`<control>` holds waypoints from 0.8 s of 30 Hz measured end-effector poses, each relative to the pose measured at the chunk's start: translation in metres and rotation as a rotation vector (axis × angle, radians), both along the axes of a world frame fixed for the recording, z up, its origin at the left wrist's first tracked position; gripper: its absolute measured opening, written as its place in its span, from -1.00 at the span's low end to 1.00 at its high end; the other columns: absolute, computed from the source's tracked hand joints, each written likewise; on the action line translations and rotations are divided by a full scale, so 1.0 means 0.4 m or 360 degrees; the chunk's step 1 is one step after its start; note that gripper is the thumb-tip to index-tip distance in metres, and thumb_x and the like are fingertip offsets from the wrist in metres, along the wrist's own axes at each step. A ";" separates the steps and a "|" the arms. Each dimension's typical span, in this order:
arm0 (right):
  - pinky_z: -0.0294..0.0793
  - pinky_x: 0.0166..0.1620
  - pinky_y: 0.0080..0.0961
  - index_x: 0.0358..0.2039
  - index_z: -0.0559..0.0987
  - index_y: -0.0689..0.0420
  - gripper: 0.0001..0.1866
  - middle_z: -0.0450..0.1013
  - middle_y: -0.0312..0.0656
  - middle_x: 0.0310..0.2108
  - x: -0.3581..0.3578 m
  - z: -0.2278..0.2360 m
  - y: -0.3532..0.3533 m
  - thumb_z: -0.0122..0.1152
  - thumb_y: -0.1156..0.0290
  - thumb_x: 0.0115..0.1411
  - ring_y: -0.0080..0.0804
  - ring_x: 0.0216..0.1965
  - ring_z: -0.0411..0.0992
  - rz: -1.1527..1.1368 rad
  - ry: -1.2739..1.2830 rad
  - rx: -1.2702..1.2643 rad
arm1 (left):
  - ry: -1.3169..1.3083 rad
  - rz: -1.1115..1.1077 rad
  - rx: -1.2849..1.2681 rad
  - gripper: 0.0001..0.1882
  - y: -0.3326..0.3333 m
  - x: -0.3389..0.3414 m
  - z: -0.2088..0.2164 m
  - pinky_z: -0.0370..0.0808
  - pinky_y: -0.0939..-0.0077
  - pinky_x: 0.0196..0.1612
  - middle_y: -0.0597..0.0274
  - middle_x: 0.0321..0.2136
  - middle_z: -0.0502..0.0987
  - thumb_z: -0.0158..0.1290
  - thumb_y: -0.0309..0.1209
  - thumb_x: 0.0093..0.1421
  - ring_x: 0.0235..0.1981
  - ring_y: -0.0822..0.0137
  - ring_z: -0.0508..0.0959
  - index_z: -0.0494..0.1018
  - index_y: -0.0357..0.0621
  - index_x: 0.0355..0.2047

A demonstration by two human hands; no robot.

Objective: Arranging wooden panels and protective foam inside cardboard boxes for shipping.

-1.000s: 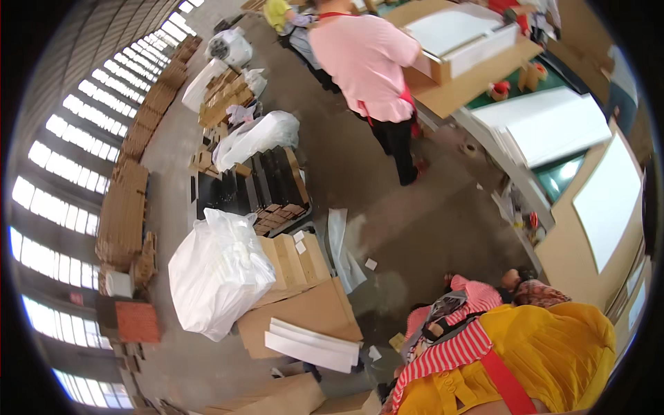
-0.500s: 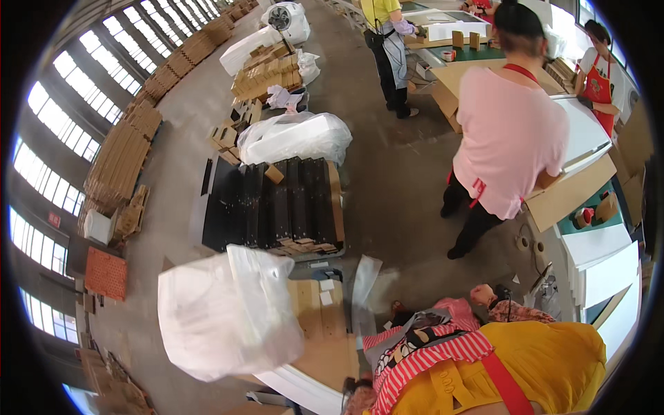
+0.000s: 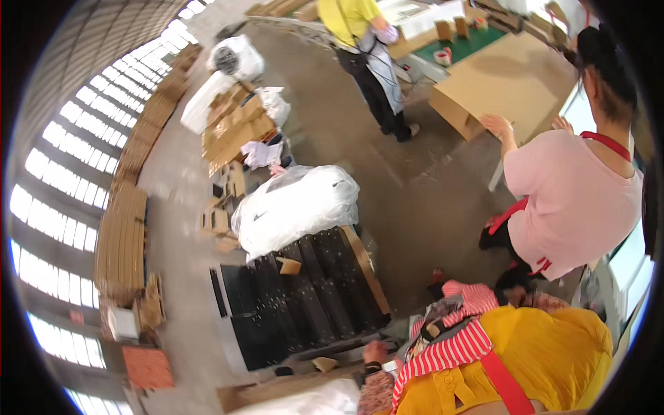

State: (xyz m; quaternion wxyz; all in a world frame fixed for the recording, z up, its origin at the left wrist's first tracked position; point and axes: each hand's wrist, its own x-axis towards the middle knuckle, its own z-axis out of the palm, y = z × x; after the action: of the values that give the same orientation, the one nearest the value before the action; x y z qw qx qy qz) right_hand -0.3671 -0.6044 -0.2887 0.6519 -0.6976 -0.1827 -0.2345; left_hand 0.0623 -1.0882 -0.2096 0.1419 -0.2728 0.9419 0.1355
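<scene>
While the left hand [image 3: 375,351] hangs near the black boards [image 3: 311,294], grip too small to tell, right hand [image 3: 517,297] kinda blurry, can't tell there either; boards stacked front-left, white bundle [image 3: 301,207] just beyond

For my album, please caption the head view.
Left hand near stacked black panels; coworker in pink stands at cardboard.

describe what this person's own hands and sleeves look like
The left hand is bare, with a dark band at the wrist and a mottled, reddish-patterned left sleeve. The right sleeve looks similarly patterned; the right hand is too dark and blurred for detail.
</scene>
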 end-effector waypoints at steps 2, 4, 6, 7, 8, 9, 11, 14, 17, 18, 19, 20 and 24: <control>0.49 -0.43 -0.32 -0.45 0.56 0.11 -0.80 0.46 -0.23 -0.56 -0.186 -0.231 0.070 0.18 0.24 0.15 -0.27 -0.54 0.47 -0.0482 0.0146 0.0590 | -0.0148 0.0064 0.0339 -0.72 -0.012 -0.178 0.010 0.57 0.07 -0.20 0.13 -0.36 0.60 0.17 -0.15 0.09 -0.26 0.05 0.62 0.59 0.14 -0.19; 0.49 -0.43 -0.34 -0.45 0.54 0.10 -0.79 0.45 -0.25 -0.56 -0.458 -0.281 -0.049 0.18 0.22 0.17 -0.28 -0.54 0.46 -0.0646 0.0394 0.1157 | -0.0206 0.0449 0.0643 -0.73 0.001 -0.226 -0.016 0.57 0.06 -0.19 0.11 -0.33 0.60 0.15 -0.15 0.11 -0.24 0.04 0.63 0.59 0.12 -0.19; 0.49 -0.43 -0.37 -0.45 0.52 0.09 -0.78 0.43 -0.27 -0.57 -0.619 -0.295 -0.285 0.18 0.21 0.18 -0.30 -0.54 0.45 -0.0902 0.0530 0.1573 | -0.0354 0.0530 0.0665 -0.73 -0.077 -0.351 -0.006 0.57 0.05 -0.18 0.08 -0.30 0.61 0.13 -0.16 0.13 -0.22 0.02 0.63 0.60 0.10 -0.18; 0.50 -0.43 -0.39 -0.42 0.58 0.13 -0.78 0.48 -0.28 -0.57 -0.690 -0.190 -0.463 0.20 0.23 0.17 -0.36 -0.55 0.48 -0.1344 -0.0080 0.2903 | -0.0414 0.0639 0.0653 -0.73 -0.105 -0.384 -0.007 0.57 0.04 -0.17 0.07 -0.28 0.61 0.12 -0.17 0.14 -0.22 0.01 0.63 0.60 0.09 -0.18; 0.51 -0.44 -0.42 -0.40 0.61 0.15 -0.79 0.50 -0.27 -0.56 -0.717 -0.110 -0.591 0.22 0.25 0.17 -0.39 -0.54 0.50 -0.2002 0.0159 0.2715 | -0.0470 0.0678 0.0663 -0.73 -0.143 -0.438 -0.018 0.57 0.04 -0.17 0.05 -0.27 0.61 0.12 -0.17 0.15 -0.21 0.01 0.63 0.60 0.08 -0.18; 0.51 -0.45 -0.45 -0.38 0.63 0.17 -0.79 0.53 -0.26 -0.55 -0.743 -0.013 -0.730 0.24 0.27 0.16 -0.43 -0.53 0.52 -0.2714 0.0753 0.2416 | -0.0505 0.0727 0.0680 -0.73 -0.178 -0.486 -0.034 0.58 0.03 -0.16 0.04 -0.25 0.61 0.11 -0.17 0.16 -0.20 0.00 0.63 0.60 0.06 -0.18; 0.52 -0.46 -0.48 -0.36 0.65 0.19 -0.79 0.55 -0.24 -0.54 -0.839 0.154 -0.920 0.26 0.30 0.16 -0.46 -0.52 0.53 -0.3235 0.1469 0.2171 | -0.0521 0.0749 0.0759 -0.73 -0.262 -0.621 -0.071 0.58 0.02 -0.15 0.02 -0.22 0.62 0.09 -0.18 0.18 -0.18 -0.02 0.64 0.61 0.04 -0.18; 0.49 -0.50 -0.60 -0.39 0.65 0.19 -0.83 0.52 -0.27 -0.59 -1.038 0.169 -1.101 0.29 0.34 0.14 -0.55 -0.57 0.51 -0.3153 0.1127 0.2178 | -0.0472 0.0725 0.0822 -0.73 -0.463 -0.844 -0.123 0.58 0.00 -0.14 -0.02 -0.18 0.62 0.07 -0.19 0.21 -0.16 -0.04 0.64 0.61 0.01 -0.18; 0.52 -0.45 -0.44 -0.36 0.67 0.16 -0.81 0.56 -0.20 -0.56 -1.195 0.026 -1.106 0.38 0.33 0.05 -0.40 -0.51 0.54 -0.3078 0.1358 0.2076 | -0.0472 0.0503 0.0696 -0.73 -0.755 -1.100 -0.145 0.59 -0.02 -0.12 -0.06 -0.13 0.63 0.04 -0.21 0.24 -0.13 -0.06 0.65 0.62 -0.02 -0.17; 0.53 -0.43 -0.39 -0.35 0.68 0.15 -0.79 0.58 -0.17 -0.53 -1.256 -0.063 -1.059 0.39 0.33 0.02 -0.34 -0.48 0.56 -0.3126 0.1869 0.1283 | -0.0499 0.0368 0.0638 -0.72 -0.873 -1.216 -0.119 0.59 -0.02 -0.12 -0.07 -0.12 0.63 0.03 -0.21 0.25 -0.13 -0.07 0.65 0.62 -0.03 -0.17; 0.54 -0.41 -0.33 -0.34 0.68 0.15 -0.77 0.59 -0.14 -0.50 -1.362 -0.112 -1.037 0.41 0.32 0.00 -0.27 -0.45 0.57 -0.3135 0.2266 0.0453 | -0.0336 -0.0028 0.0487 -0.77 -1.004 -1.305 -0.119 0.60 0.01 -0.22 -0.08 -0.23 0.66 0.05 -0.27 0.20 -0.26 -0.05 0.67 0.62 -0.11 -0.33; 0.56 -0.30 -0.25 -0.37 0.70 0.10 -0.78 0.61 -0.10 -0.43 -1.388 -0.098 -1.107 0.37 0.28 -0.03 -0.18 -0.36 0.59 -0.2717 0.2623 0.0285 | -0.0001 -0.0016 0.0137 -0.79 -1.154 -1.409 -0.085 0.57 0.07 -0.37 -0.06 -0.38 0.65 0.02 -0.32 0.15 -0.44 0.02 0.65 0.58 -0.15 -0.47; 0.58 -0.15 -0.21 -0.36 0.72 0.05 -0.71 0.62 -0.05 -0.31 -1.574 -0.131 -1.254 0.38 0.20 -0.10 -0.10 -0.21 0.60 -0.2542 0.3040 0.0156 | 0.0934 0.1205 0.1177 -0.70 -1.626 -1.831 -0.008 0.52 0.46 -0.46 0.13 -0.41 0.63 0.03 -0.22 0.32 -0.49 0.33 0.63 0.54 -0.25 -0.25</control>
State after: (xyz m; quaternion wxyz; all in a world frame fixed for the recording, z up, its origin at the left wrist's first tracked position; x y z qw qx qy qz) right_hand -0.9965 -1.1059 -0.3412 0.2244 -0.4798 0.8477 0.0292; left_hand -0.6703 -1.7384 -0.2127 -0.0965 -0.4728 0.6697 0.5645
